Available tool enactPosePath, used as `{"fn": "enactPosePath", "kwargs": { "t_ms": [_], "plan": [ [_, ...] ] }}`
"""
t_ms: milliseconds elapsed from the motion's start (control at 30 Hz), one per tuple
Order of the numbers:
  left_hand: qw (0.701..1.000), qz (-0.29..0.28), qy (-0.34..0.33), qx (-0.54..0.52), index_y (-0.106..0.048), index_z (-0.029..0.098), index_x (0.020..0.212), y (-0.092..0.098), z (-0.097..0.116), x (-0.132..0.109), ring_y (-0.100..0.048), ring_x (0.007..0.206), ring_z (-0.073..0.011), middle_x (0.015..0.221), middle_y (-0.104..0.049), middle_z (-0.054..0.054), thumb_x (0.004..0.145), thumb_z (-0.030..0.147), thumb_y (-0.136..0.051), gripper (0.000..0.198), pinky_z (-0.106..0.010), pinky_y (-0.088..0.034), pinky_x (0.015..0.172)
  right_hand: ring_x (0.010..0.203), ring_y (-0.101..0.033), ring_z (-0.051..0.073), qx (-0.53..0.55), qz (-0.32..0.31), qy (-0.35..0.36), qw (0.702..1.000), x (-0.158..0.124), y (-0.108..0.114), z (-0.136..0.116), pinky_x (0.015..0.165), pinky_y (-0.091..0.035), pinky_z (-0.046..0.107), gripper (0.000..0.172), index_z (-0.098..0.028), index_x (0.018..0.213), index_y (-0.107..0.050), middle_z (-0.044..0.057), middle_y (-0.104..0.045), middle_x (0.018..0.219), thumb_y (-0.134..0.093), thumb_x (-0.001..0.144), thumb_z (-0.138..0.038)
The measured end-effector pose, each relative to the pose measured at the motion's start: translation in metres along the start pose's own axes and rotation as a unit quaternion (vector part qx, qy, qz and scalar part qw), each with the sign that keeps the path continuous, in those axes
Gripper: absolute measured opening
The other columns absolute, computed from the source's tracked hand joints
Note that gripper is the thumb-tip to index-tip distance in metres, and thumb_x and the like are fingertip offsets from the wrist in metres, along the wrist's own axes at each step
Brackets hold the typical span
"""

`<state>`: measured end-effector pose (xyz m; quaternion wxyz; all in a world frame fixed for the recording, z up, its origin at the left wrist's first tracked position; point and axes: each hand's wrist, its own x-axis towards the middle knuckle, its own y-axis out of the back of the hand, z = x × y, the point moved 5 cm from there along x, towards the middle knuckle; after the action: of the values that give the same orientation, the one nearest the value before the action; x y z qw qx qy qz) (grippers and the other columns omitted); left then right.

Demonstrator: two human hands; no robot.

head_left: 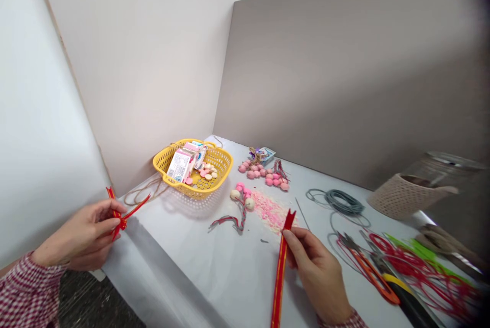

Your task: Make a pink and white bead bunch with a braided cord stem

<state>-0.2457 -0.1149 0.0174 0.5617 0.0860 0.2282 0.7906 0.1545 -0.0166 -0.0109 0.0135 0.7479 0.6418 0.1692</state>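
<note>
My left hand (90,233), beyond the table's left edge, pinches a small red ribbon bow (121,223) with gold trim; its loops and tails stick out past the fingers. Over the front of the table, my right hand (316,272) grips a long red ribbon (280,272) with gold edges between thumb and fingers. The ribbon's notched end points up above the thumb, and its length hangs down out of the frame. Just beyond the right hand lie pink and white shavings (270,210). Pink and cream balls (243,194) with a grey-red braided cord (239,221) lie beside them.
A yellow basket (225,167) with boxes and round pieces stands at the back left. Strung pink balls (277,181) lie at the back. On the right are coiled grey cord (340,203), pliers (367,264), red cord (417,267) and a knit-covered jar (401,198).
</note>
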Motion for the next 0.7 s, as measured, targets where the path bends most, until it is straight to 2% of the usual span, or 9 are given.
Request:
{"fn": "enactPosePath", "kwargs": {
  "t_ms": [100,200,333,500,600,700],
  "plan": [
    [0.998,-0.034,-0.015,-0.053,-0.058,0.019,0.083,-0.015,0.017,-0.001,-0.057,0.071,-0.0158,0.075,-0.063,0.0,0.068,0.037,-0.061,0.024,-0.025,-0.045,0.062,0.041,-0.041,0.011,0.012,0.029,0.003,1.0,0.005,0.011,-0.004,0.039,-0.036,0.023,0.03,-0.018,0.072,-0.057,-0.004,-0.044,0.044,-0.062,0.069,-0.047],
    [0.989,-0.083,-0.053,-0.109,-0.058,0.019,0.085,-0.042,0.044,-0.003,-0.057,0.074,-0.0164,0.077,-0.062,-0.001,0.066,0.036,-0.064,0.026,-0.028,-0.045,0.071,0.04,-0.041,0.01,0.007,0.068,0.008,0.998,0.013,0.034,-0.011,0.039,-0.035,0.022,0.03,-0.017,0.072,-0.058,-0.004,-0.046,0.044,-0.062,0.068,-0.047],
    [0.964,-0.17,-0.074,-0.188,-0.058,0.018,0.089,-0.095,0.083,-0.005,-0.055,0.075,-0.0155,0.081,-0.061,-0.002,0.065,0.031,-0.066,0.028,-0.029,-0.045,0.071,0.038,-0.038,0.009,-0.027,0.091,-0.022,0.995,0.028,0.074,-0.019,0.036,-0.03,0.021,0.028,-0.017,0.069,-0.058,-0.005,-0.044,0.042,-0.061,0.069,-0.045],
    [0.928,-0.285,-0.084,-0.226,-0.057,0.018,0.092,-0.17,0.124,-0.002,-0.056,0.082,-0.0169,0.088,-0.061,-0.004,0.064,0.027,-0.066,0.031,-0.029,-0.045,0.072,0.033,-0.036,0.009,-0.115,0.058,-0.084,0.988,0.047,0.118,-0.011,0.035,-0.028,0.021,0.027,-0.017,0.06,-0.057,-0.006,-0.043,0.039,-0.058,0.068,-0.043],
    [0.917,-0.317,-0.11,-0.217,-0.055,0.018,0.097,-0.205,0.14,0.005,-0.055,0.085,-0.0184,0.09,-0.06,-0.005,0.062,0.025,-0.066,0.037,-0.031,-0.044,0.074,0.035,-0.041,0.011,-0.192,0.078,-0.065,0.976,0.057,0.141,-0.001,0.039,-0.032,0.024,0.023,-0.018,0.056,-0.06,-0.004,-0.047,0.041,-0.057,0.067,-0.038],
    [0.913,-0.323,-0.159,-0.19,-0.053,0.019,0.105,-0.231,0.151,0.014,-0.055,0.08,-0.0174,0.083,-0.058,-0.003,0.065,0.023,-0.062,0.041,-0.032,-0.044,0.073,0.047,-0.049,0.015,-0.236,0.144,-0.037,0.96,0.058,0.158,0.001,0.046,-0.035,0.025,0.013,-0.019,0.055,-0.061,0.002,-0.056,0.053,-0.062,0.062,-0.03]
  ]
}}
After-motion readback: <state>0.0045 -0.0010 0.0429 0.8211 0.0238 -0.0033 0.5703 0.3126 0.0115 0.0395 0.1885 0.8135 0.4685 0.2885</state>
